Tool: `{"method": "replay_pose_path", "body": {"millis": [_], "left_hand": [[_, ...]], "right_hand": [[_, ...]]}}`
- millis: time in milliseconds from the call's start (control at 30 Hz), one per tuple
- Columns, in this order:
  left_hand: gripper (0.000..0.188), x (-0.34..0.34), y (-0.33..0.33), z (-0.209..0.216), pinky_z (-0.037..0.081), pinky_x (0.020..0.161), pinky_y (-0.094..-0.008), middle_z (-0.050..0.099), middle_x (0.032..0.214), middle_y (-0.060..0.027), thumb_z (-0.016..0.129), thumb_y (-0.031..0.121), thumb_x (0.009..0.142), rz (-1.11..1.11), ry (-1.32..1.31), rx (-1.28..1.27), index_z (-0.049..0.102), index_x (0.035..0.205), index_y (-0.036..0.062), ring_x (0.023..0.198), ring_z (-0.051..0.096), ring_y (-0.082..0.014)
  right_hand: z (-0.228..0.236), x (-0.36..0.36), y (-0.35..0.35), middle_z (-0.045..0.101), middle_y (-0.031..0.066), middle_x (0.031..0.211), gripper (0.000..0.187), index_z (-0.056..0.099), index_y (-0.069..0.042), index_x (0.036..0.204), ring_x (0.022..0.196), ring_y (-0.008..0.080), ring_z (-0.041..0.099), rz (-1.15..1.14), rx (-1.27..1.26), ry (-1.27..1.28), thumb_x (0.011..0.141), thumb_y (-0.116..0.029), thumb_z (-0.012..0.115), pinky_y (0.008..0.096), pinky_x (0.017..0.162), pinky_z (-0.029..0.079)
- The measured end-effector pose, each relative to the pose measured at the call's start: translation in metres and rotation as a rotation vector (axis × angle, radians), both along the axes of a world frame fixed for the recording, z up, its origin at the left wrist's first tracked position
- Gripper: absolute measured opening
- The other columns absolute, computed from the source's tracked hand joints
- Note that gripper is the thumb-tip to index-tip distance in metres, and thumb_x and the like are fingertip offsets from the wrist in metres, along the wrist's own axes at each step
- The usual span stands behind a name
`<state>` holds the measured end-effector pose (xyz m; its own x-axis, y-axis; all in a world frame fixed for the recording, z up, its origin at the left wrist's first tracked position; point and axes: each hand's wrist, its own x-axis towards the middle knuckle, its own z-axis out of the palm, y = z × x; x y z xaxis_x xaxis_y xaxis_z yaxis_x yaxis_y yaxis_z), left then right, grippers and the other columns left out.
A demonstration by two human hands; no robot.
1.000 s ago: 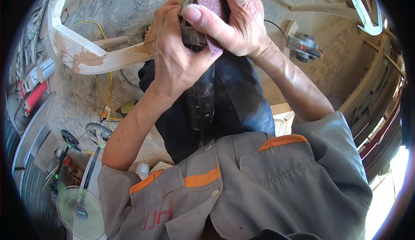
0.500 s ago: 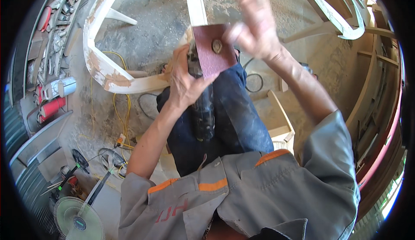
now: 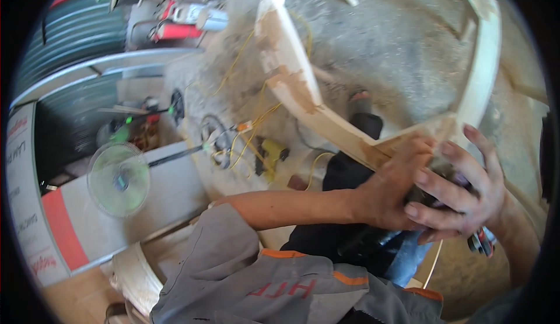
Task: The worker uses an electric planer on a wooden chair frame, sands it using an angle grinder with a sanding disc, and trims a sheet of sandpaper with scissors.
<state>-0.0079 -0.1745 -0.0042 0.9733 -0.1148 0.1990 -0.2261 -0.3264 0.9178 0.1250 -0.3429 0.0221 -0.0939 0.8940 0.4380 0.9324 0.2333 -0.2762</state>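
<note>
A black angle grinder [image 3: 368, 239] lies across my lap, its body pointing back toward me. My left hand [image 3: 388, 187] is closed around the head end. From the other side my right hand [image 3: 466, 198] curls its fingers over the same head, thumb and fingertips bent inward. Between the hands the head is mostly hidden, and of the reddish sandpaper only a hint shows. Just beyond my hands is a pale, curved wooden frame [image 3: 344, 128] with brown filler patches along it.
A yellow power tool [image 3: 272, 156] and yellow cord [image 3: 236, 140] lie on the floor to the left. A fan [image 3: 119, 179] stands at the left beside a large board [image 3: 146, 201]. Red and silver cans [image 3: 179, 30] sit at the upper left. One foot [image 3: 360, 97] shows under the frame.
My view has swung left. My right hand, raised and spread before, has come down onto the grinder head. The sandpaper that lay flat and visible is now mostly covered by my hands.
</note>
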Motion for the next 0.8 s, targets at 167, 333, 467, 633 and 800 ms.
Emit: {"method": "replay_pose_path", "body": {"millis": [167, 333, 467, 633, 800], "left_hand": [[0.072, -0.003, -0.002, -0.006, 0.030, 0.107, -0.0552, 0.042, 0.125, -0.0265, 0.070, 0.038, 0.075, 0.032, 0.041, 0.085, 0.043, 0.121, -0.0104, 0.121, 0.040, -0.0477], [0.068, -0.001, -0.004, -0.001, 0.031, 0.106, -0.0554, 0.044, 0.121, -0.0278, 0.070, 0.036, 0.076, 0.102, 0.059, 0.012, 0.044, 0.119, -0.0096, 0.119, 0.043, -0.0479], [0.072, -0.002, -0.003, 0.001, 0.028, 0.108, -0.0556, 0.041, 0.121, -0.0288, 0.075, 0.032, 0.070, 0.093, 0.084, -0.001, 0.042, 0.117, -0.0108, 0.117, 0.042, -0.0477], [0.076, -0.003, -0.006, 0.002, 0.023, 0.111, -0.0573, 0.039, 0.119, -0.0294, 0.077, 0.030, 0.065, 0.100, 0.106, -0.005, 0.040, 0.116, -0.0124, 0.118, 0.040, -0.0483], [0.075, -0.001, -0.007, 0.007, 0.021, 0.112, -0.0580, 0.038, 0.119, -0.0295, 0.078, 0.027, 0.064, 0.074, 0.155, 0.053, 0.041, 0.114, -0.0142, 0.121, 0.038, -0.0488]], "right_hand": [[-0.006, -0.006, -0.001, 0.045, -0.0075, 0.136, 0.038, 0.047, -0.046, 0.130, 0.121, 0.0282, 0.048, -0.101, -0.027, 0.025, 0.093, -0.043, 0.053, 0.0575, 0.094, 0.048], [-0.011, -0.009, -0.006, 0.043, 0.0025, 0.140, 0.055, 0.049, -0.042, 0.129, 0.134, 0.0359, 0.035, -0.158, -0.025, 0.114, 0.081, -0.069, 0.054, 0.0700, 0.101, 0.035], [-0.011, -0.020, -0.008, 0.051, 0.0053, 0.131, 0.049, 0.053, -0.042, 0.126, 0.125, 0.0361, 0.044, -0.337, 0.015, 0.222, 0.084, -0.067, 0.051, 0.0668, 0.099, 0.039], [-0.015, -0.033, -0.015, 0.042, 0.0187, 0.139, 0.070, 0.044, -0.027, 0.137, 0.128, 0.0465, 0.037, -0.439, -0.008, 0.347, 0.082, -0.070, 0.054, 0.0678, 0.105, 0.028], [-0.020, -0.045, -0.009, 0.042, 0.0230, 0.137, 0.077, 0.040, -0.014, 0.140, 0.124, 0.0482, 0.040, -0.536, 0.076, 0.333, 0.085, -0.066, 0.049, 0.0647, 0.102, 0.031]]}}
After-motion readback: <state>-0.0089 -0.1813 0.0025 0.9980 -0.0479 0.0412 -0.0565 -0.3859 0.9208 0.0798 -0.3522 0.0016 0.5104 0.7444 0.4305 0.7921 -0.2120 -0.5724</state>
